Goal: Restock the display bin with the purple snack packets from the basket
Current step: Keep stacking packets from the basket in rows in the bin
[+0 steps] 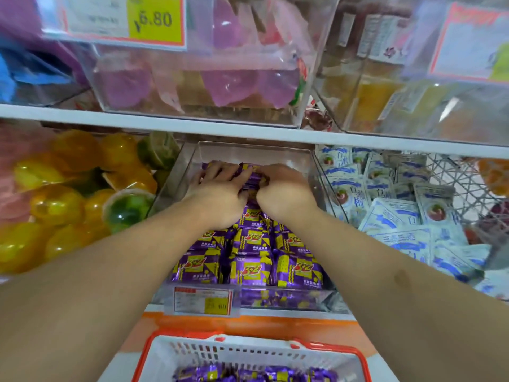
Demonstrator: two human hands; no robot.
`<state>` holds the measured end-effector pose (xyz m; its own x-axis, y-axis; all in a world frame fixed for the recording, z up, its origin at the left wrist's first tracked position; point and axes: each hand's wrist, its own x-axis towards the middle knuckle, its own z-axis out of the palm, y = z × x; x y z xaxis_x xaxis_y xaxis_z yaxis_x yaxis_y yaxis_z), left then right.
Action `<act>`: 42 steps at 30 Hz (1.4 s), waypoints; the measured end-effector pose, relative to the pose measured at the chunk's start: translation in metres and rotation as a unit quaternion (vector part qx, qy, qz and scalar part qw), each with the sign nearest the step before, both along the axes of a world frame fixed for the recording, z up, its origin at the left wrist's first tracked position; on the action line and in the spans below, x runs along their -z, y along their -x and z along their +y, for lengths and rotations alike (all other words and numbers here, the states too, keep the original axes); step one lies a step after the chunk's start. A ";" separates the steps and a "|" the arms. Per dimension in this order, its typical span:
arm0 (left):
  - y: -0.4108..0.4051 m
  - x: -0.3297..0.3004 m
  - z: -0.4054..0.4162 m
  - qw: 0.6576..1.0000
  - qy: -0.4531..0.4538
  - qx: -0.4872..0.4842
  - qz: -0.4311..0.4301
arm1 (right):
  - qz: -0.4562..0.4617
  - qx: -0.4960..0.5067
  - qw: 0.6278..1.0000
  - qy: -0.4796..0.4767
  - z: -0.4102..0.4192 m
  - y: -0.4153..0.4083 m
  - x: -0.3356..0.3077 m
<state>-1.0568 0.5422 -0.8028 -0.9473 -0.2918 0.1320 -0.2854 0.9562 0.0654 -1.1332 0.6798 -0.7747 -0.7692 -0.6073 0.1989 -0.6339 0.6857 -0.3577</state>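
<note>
Both hands, the left hand [220, 188] and the right hand [281, 188], reach side by side into the back of the display bin [316, 172], resting on a clutch of snack packets [252, 176] held between them. Nearer than the hands, more packets [250, 260] lie in rows filling the bin's front part. A price tag [202, 300] hangs on the bin's front wall. The basket [248, 354] sits below and before the bin, between the forearms, with packets in it. Left of the left hand lie jelly cups [82, 194]; right of the right hand lie sachets [399, 210]. Above the hands runs a shelf [165, 119] carrying upper bins [198, 64].
</note>
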 end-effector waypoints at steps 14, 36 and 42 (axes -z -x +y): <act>-0.063 -0.034 0.045 0.983 -0.129 0.054 0.116 | 0.016 -0.080 0.991 0.110 0.048 -0.050 -0.012; -0.221 0.158 0.238 0.924 -0.350 0.031 -0.149 | -0.250 0.152 0.956 0.002 0.296 -0.185 0.232; -0.192 0.197 0.235 0.910 -0.371 0.018 -0.184 | -0.182 0.188 0.965 0.006 0.286 -0.194 0.241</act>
